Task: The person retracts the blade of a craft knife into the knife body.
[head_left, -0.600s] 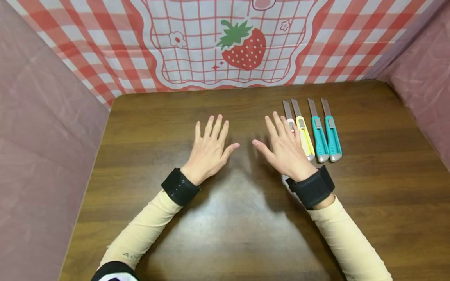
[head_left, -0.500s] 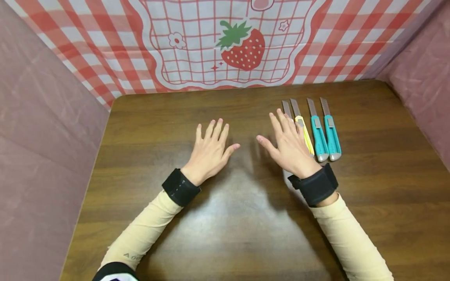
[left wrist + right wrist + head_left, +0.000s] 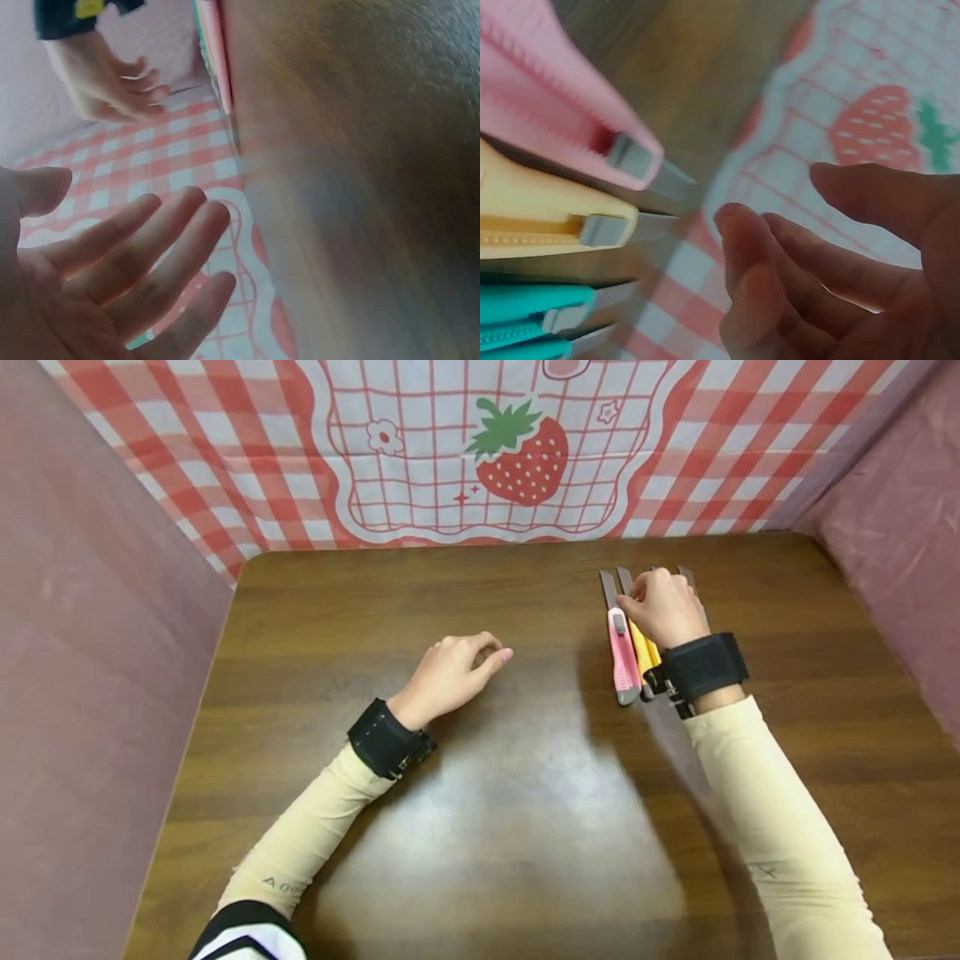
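Observation:
Over the utility knives hovers my right hand (image 3: 667, 606), its fingers loosely bent and holding nothing; the right wrist view shows a gap between fingers and knives. A pink utility knife (image 3: 623, 664) lies on the table, blade out and pointing away from me. Beside it is a yellow utility knife (image 3: 645, 650), partly covered by the hand. Two teal utility knives, one teal knife (image 3: 532, 304) above the other teal knife (image 3: 525, 350) in the right wrist view, are mostly hidden in the head view. My left hand (image 3: 450, 677) hangs above the table's middle, fingers relaxed, holding nothing.
The brown wooden table (image 3: 480, 827) ends at a red-and-white checked cloth (image 3: 247, 468) with a strawberry print. Pink-mauve fabric walls (image 3: 90, 635) stand on both sides. Several blades are extended towards the cloth.
My right hand has moved right and away from me, from beside the pink knife to over the yellow and teal ones. Both hands have turned, and their spread fingers have bent loosely.

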`<state>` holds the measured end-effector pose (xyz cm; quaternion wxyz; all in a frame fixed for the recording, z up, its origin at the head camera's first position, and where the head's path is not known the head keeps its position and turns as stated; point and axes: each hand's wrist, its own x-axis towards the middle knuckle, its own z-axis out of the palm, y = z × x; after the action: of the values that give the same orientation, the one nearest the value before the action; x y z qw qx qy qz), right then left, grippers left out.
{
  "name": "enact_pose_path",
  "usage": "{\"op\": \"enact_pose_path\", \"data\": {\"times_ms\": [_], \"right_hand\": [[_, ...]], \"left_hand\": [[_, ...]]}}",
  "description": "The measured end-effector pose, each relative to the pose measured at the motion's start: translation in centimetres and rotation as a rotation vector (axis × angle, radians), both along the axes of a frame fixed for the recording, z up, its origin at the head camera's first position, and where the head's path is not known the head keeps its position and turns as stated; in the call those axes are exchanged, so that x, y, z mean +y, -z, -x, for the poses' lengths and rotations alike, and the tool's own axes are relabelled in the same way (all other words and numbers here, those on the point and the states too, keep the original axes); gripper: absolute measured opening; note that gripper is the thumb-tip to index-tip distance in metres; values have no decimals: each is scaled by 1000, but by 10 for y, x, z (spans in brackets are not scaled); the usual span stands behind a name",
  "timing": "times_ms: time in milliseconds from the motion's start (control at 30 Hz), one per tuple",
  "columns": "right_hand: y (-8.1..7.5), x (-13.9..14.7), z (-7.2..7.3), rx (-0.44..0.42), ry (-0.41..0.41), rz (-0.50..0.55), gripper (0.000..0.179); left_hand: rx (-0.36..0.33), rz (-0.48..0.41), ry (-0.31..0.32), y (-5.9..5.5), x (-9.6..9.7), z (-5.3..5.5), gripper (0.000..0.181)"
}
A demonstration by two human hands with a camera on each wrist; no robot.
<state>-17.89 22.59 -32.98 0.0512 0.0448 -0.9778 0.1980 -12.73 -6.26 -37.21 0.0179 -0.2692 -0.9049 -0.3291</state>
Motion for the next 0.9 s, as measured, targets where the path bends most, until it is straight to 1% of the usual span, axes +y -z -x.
{"op": "enact_pose_path", "data": {"times_ms": [67,133,200,267,300,367,467,567,633,800,900], "right_hand": [[6,0,14,-67,2,-33,32],[12,0,25,-148,16,-70,37],[18,-1,33,-219,39,-114,30],[21,-4,36,-251,58,-156,25],[23,-5,37,-258,65,-175,27],[26,-7,37,-242,73,-209,32],[27,-9,36,-216,71,-234,28],[27,-9,35,-217,60,-238,24],[28,-9,35,-227,51,-242,24],[32,-10,39,-275,53,-249,35],[33,-13,41,-291,61,-242,34]], "left_hand": [[-28,-36,6,0,-2,2,30],[-54,-70,24,1,-3,4,29],[-74,-104,44,2,-3,6,28],[-85,-128,59,2,-4,7,27],[-85,-131,61,2,-4,7,27],[-74,-123,59,1,-4,8,26],[-52,-94,48,-2,-4,7,23],[-39,-74,41,-5,-5,6,23],[-34,-67,39,-7,-6,5,23],[-12,-52,32,-10,-8,2,23],[-10,-42,25,-11,-10,0,24]]}}
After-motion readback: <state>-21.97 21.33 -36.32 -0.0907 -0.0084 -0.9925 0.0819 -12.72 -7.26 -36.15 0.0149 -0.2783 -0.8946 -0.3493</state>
